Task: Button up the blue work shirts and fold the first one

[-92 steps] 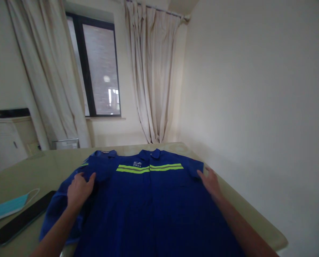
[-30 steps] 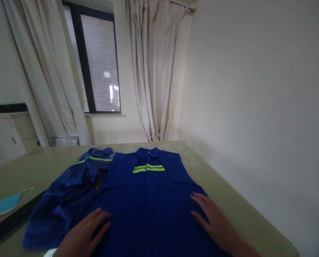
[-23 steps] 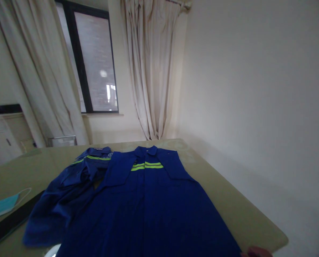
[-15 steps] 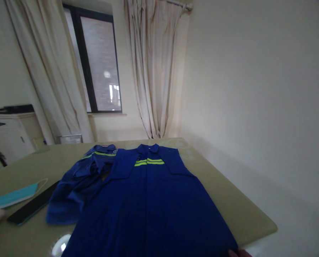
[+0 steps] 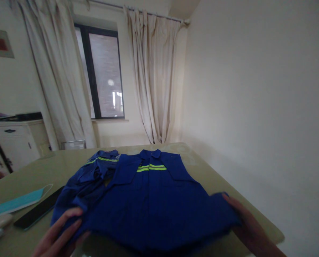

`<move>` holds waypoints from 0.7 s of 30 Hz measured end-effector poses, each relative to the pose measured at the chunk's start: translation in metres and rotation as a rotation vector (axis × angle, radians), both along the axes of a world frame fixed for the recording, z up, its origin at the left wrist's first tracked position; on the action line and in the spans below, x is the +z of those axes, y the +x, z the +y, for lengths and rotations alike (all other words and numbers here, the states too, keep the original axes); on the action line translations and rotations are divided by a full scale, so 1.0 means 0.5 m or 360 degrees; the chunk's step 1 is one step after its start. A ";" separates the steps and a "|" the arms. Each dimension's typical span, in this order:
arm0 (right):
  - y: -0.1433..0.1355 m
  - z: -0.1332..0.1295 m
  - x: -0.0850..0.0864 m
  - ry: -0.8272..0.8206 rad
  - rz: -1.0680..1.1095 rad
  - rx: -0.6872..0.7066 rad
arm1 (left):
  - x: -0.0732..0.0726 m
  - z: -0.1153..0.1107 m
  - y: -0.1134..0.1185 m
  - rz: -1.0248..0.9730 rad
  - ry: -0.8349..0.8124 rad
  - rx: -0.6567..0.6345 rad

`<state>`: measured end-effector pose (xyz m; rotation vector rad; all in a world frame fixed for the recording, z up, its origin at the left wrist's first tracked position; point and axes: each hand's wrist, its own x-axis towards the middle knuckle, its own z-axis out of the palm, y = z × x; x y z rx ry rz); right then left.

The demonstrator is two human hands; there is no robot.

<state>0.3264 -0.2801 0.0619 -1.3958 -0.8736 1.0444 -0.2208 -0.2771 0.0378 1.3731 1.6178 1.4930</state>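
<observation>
Ctr jacket on table, long axis near–far, collar far; L hand & R hand, closed on cloth, hold raised near end's L/R corners, abt equally close.

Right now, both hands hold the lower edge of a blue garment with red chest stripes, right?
No: the head view shows yellow-green chest stripes, not red. The left hand and right hand do hold the blue garment by its lower edge.

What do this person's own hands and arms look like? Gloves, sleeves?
The left hand and right hand are bare, without gloves. No sleeve or watch shows on the visible right forearm; the left forearm is out of frame.
</observation>
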 end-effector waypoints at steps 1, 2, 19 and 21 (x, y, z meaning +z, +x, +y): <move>-0.015 0.063 0.035 0.0060 -0.0003 -0.0023 | 0.038 0.055 0.022 -0.0259 0.0037 -0.0065; -0.031 0.128 0.067 0.0108 -0.0001 -0.0019 | 0.078 0.115 0.047 -0.0422 0.0089 -0.0168; -0.012 0.352 -0.135 0.0088 -0.1245 -0.0146 | -0.095 0.367 0.067 0.0903 0.0002 0.0288; -0.006 0.352 -0.118 0.0083 -0.1083 -0.0097 | -0.093 0.373 0.060 0.0761 -0.0132 0.0263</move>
